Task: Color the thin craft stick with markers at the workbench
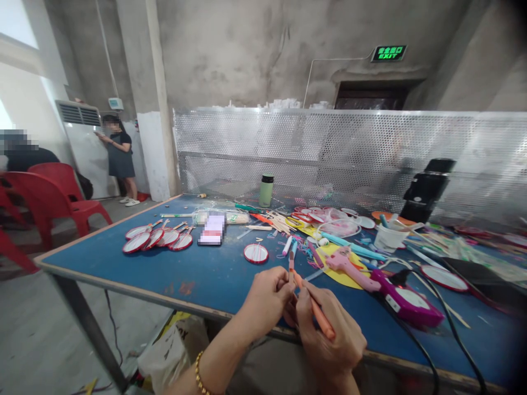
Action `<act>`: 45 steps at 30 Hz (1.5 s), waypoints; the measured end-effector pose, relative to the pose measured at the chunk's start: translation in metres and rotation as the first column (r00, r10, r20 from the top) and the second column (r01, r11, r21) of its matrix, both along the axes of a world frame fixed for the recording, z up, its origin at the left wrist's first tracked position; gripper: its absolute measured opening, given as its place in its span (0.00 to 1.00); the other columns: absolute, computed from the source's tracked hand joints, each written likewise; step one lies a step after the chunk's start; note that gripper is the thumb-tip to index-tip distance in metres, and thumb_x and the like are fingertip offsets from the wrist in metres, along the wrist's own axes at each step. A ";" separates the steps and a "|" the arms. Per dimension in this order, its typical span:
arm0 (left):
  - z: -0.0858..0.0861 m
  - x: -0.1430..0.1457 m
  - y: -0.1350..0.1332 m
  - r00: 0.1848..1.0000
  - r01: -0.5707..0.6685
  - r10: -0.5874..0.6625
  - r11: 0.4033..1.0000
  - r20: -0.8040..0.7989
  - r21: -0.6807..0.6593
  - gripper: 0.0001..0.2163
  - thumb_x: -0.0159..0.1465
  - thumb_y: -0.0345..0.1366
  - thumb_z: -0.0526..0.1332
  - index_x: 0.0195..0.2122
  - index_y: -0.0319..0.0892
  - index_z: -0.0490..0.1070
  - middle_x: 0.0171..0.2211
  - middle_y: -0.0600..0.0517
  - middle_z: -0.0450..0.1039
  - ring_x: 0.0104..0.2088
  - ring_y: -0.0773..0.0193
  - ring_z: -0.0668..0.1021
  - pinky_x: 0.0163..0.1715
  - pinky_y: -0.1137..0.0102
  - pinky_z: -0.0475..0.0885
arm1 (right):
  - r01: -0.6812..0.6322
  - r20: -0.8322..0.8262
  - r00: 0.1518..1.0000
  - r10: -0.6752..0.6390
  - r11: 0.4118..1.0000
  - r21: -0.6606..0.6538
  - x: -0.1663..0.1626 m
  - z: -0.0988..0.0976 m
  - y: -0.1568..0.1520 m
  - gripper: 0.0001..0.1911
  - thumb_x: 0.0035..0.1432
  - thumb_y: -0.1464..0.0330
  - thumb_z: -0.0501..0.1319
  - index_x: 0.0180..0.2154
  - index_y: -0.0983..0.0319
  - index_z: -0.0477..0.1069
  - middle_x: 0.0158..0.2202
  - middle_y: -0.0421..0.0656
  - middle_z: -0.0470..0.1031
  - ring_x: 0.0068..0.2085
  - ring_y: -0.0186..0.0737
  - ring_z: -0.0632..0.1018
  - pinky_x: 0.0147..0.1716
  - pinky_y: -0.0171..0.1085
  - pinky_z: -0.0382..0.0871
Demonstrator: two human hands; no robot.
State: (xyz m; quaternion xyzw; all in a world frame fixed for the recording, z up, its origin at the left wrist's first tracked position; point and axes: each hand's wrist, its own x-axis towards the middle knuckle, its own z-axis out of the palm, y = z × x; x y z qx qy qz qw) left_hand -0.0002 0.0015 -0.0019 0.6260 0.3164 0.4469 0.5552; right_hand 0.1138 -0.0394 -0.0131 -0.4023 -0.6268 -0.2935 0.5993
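left hand (267, 296): pinching thin stick (291, 260), long axis pointing away | right hand (343, 332): gripping orange pen (321, 317), slanted in from stick's right, contact unclear | both: at near edge of worktop (230, 277)

held strip (291, 261) partly hidden, phone screen (213, 224) blurred

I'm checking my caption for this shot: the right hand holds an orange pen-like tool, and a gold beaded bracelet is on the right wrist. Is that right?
One thing is off: the bracelet is on the left wrist, as the head view shows. The right hand does hold the orange pen-like tool.
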 end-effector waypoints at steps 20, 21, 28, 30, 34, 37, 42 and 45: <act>0.003 -0.002 -0.002 0.999 -0.028 0.028 1.000 -0.026 0.004 0.10 0.60 0.43 0.61 0.27 0.43 0.66 0.20 0.56 0.69 0.19 0.67 0.71 0.20 0.73 0.67 | -0.066 0.034 0.997 0.066 0.998 0.007 0.000 0.003 -0.001 0.06 0.61 0.78 0.62 0.38 0.62 0.74 0.27 0.38 0.78 0.26 0.30 0.78 0.31 0.29 0.71; 0.004 -0.002 -0.002 0.999 -0.030 0.030 1.000 -0.027 0.008 0.10 0.60 0.43 0.61 0.27 0.43 0.66 0.20 0.56 0.69 0.19 0.67 0.71 0.20 0.73 0.67 | -0.066 0.043 0.997 0.065 0.998 0.006 0.000 0.003 -0.001 0.06 0.61 0.78 0.62 0.38 0.62 0.74 0.27 0.38 0.78 0.26 0.30 0.78 0.31 0.29 0.72; 0.002 -0.001 -0.002 1.000 0.009 -0.009 1.000 -0.009 -0.016 0.11 0.60 0.44 0.60 0.28 0.43 0.64 0.19 0.56 0.69 0.18 0.64 0.73 0.20 0.71 0.69 | -0.026 0.011 1.000 0.026 1.000 0.010 0.001 0.001 -0.002 0.05 0.60 0.77 0.62 0.37 0.62 0.74 0.27 0.38 0.78 0.26 0.29 0.78 0.30 0.29 0.71; 0.002 -0.001 -0.001 1.000 0.003 -0.003 1.000 -0.012 -0.013 0.11 0.60 0.44 0.60 0.28 0.43 0.65 0.19 0.56 0.69 0.18 0.64 0.73 0.20 0.71 0.68 | -0.027 0.013 1.000 0.026 1.000 0.005 0.001 0.001 -0.002 0.05 0.61 0.77 0.62 0.37 0.61 0.74 0.27 0.38 0.78 0.25 0.29 0.77 0.29 0.29 0.71; 0.002 -0.002 -0.001 0.998 -0.049 0.051 0.998 -0.044 0.029 0.09 0.60 0.41 0.61 0.27 0.43 0.67 0.20 0.55 0.70 0.20 0.66 0.72 0.21 0.73 0.67 | -0.064 0.052 0.997 0.064 0.998 0.001 0.001 0.001 -0.001 0.06 0.61 0.78 0.62 0.37 0.62 0.74 0.27 0.38 0.77 0.26 0.29 0.77 0.30 0.29 0.71; 0.002 -0.002 0.000 0.997 -0.049 0.051 0.998 -0.050 0.037 0.09 0.60 0.42 0.61 0.27 0.43 0.67 0.20 0.56 0.69 0.20 0.66 0.71 0.22 0.73 0.67 | -0.059 0.053 0.997 0.057 0.998 0.028 0.001 0.001 -0.001 0.07 0.59 0.78 0.63 0.38 0.62 0.74 0.28 0.39 0.78 0.27 0.30 0.78 0.31 0.29 0.72; 0.001 -0.002 -0.001 0.999 -0.007 0.007 1.000 -0.032 -0.002 0.11 0.61 0.44 0.59 0.28 0.44 0.65 0.19 0.55 0.69 0.19 0.65 0.72 0.21 0.72 0.67 | -0.008 0.009 1.000 0.008 1.000 0.015 0.001 0.001 -0.001 0.05 0.61 0.76 0.63 0.36 0.62 0.74 0.26 0.38 0.78 0.25 0.29 0.77 0.29 0.29 0.70; 0.001 -0.002 0.000 0.998 -0.039 0.041 0.999 -0.055 0.034 0.11 0.60 0.43 0.60 0.27 0.43 0.66 0.20 0.55 0.70 0.20 0.65 0.72 0.21 0.72 0.67 | -0.028 0.028 0.999 0.028 0.999 0.014 0.001 0.002 -0.002 0.05 0.61 0.77 0.62 0.36 0.62 0.74 0.26 0.38 0.78 0.25 0.29 0.77 0.29 0.29 0.70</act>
